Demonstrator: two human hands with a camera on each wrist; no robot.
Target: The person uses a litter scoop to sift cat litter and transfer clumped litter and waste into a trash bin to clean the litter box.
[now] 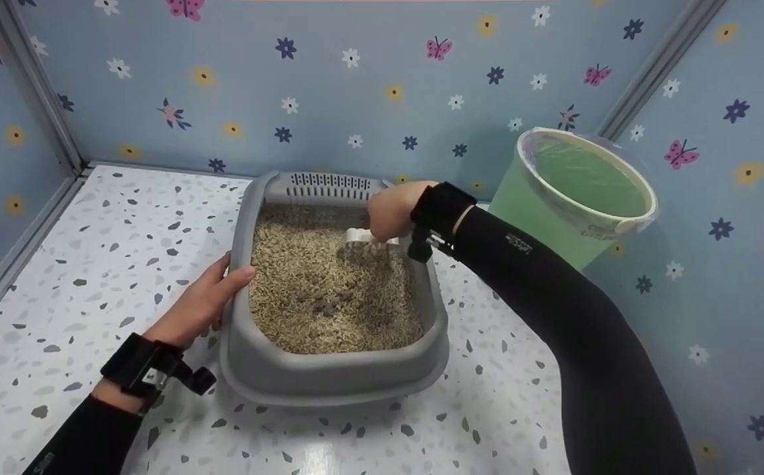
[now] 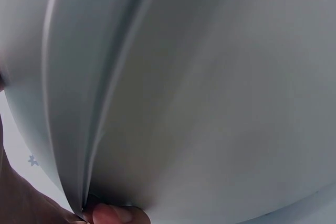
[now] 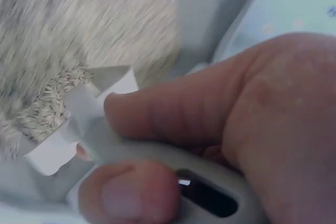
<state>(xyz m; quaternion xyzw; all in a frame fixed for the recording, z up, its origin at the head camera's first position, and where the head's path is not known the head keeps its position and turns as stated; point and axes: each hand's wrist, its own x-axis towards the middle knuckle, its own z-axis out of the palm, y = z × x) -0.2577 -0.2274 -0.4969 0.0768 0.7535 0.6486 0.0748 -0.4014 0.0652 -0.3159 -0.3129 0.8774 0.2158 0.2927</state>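
A grey litter box [image 1: 336, 379] holds tan, pellet-like litter [image 1: 303, 257], with a few dark clumps [image 1: 329, 305] near its middle. My left hand [image 1: 200, 297] grips the box's left rim, thumb on top. In the left wrist view, its fingertips [image 2: 113, 214] curl under the lip beside the smooth outer wall [image 2: 226, 103]. Over the back right of the litter, my right hand [image 1: 398, 208] holds a white litter scoop [image 1: 358, 236]. The right wrist view shows thumb and fingers wrapped around the scoop's slotted handle [image 3: 157, 153], and litter [image 3: 58, 98] lying in its head.
A green bin [image 1: 553, 191] with a clear liner stands to the right of the box. Blue flower-patterned panels [image 1: 329, 86] close off the back and sides. The box stands on a white speckled surface [image 1: 125, 264].
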